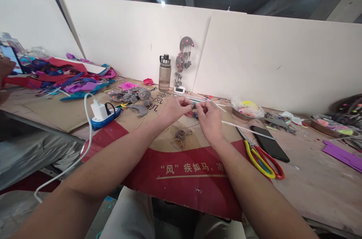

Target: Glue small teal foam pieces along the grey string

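My left hand point(178, 108) and my right hand point(209, 117) meet over the cardboard sheet point(158, 143), fingertips nearly touching. Both are closed in a pinch on a small dark greenish piece point(194, 105), too small to name. Just beneath the fingers some small dark bits show, partly hidden. Nearer to me on the cardboard lies a loose coil of grey yarn point(180, 134). A thin white strip point(234, 124) runs out to the right from behind my right hand. Beyond the fingers lie several thin sticks or strips point(198, 99).
Scissors with red and yellow handles point(261, 160) and a black phone point(270, 144) lie right. A water bottle point(164, 75) stands by the white panel point(121, 35), beside a grey moon-shaped hanging ornament point(186, 43). Left are a power strip point(106, 119), felt scraps point(70, 77) and another person's hand point(6, 67).
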Available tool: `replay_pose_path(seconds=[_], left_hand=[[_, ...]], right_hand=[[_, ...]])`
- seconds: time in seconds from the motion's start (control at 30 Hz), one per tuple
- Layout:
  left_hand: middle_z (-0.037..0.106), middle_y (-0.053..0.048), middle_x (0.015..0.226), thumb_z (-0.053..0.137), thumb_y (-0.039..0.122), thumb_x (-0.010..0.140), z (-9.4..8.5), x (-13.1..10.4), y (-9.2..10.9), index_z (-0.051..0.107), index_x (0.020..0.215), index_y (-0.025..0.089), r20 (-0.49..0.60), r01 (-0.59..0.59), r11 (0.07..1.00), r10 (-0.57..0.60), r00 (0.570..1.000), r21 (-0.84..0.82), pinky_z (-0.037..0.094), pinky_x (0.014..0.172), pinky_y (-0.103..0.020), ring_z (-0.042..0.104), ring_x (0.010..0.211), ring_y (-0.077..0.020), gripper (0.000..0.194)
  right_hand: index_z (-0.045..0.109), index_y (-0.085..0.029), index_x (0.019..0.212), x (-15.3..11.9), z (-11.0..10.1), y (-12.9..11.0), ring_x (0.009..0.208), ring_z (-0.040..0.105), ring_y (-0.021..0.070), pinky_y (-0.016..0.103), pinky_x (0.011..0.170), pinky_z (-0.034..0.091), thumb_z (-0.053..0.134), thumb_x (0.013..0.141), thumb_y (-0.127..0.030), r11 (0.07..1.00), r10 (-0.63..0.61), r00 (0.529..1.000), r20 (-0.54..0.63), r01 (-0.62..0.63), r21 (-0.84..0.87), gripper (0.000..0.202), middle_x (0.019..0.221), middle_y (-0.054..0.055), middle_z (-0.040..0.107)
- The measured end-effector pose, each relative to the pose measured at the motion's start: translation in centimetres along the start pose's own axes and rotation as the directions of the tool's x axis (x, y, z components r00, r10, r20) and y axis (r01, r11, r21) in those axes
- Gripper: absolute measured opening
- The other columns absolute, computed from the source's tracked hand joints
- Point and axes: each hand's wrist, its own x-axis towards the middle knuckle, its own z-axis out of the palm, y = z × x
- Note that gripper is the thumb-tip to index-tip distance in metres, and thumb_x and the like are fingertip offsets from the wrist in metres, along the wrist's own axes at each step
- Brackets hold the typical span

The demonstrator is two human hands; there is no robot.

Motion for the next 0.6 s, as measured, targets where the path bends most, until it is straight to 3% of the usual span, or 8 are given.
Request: replay_pose_path(seconds=[0.6], left_hand=[[0.065, 0.001, 0.059, 0.061, 0.017, 0.072, 0.04, -0.14, -0.07, 0.061, 0.072, 0.015, -0.033, -0.004, 0.994, 0.008, 0.999, 0.113, 0.052, 0.053, -0.021, 0.064, 0.054, -0.0112, 0.001]], right_hand=[[0.056, -0.02, 0.074, -0.14, -0.14, -0.85, 0.067, 0.05, 0.0167, 0.031, 0.068, 0.038, 0.055, 0.085, -0.026, 0.999, -0.007, 1.0, 0.009, 0.007, -0.049, 0.013, 0.07, 0.001, 0.058]])
